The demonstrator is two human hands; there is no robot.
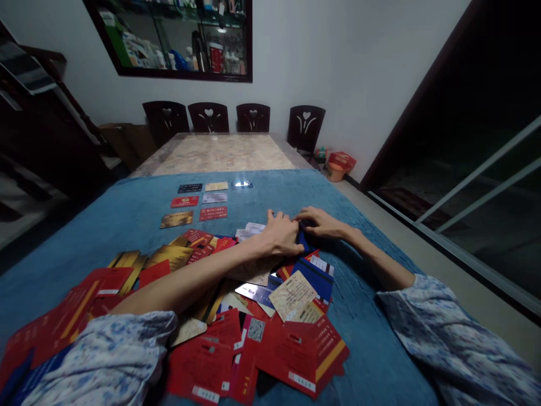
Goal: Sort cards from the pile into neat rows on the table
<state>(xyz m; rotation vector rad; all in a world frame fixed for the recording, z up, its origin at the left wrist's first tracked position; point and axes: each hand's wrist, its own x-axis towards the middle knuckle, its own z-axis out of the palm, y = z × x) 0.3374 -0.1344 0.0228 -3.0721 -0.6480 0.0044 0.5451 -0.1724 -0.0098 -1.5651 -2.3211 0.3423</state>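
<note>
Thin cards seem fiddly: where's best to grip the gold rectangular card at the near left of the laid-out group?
Probably pinch the gold rectangular card by its left short edge, coming from the left: it lies flat, with only blue cloth beside that edge.

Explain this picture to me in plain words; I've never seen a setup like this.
There is no machine here, just a person's two bare hands. The single picture comes from a camera worn on that person's head, looking forward and down. Over the near part of a long table lies a blue cloth, holding a messy pile of cards, many of them red. Beyond it, seven cards are laid out separately. The left hand and right hand meet at something dark blue by the pile's far edge; whether either grips it is hidden.
</note>
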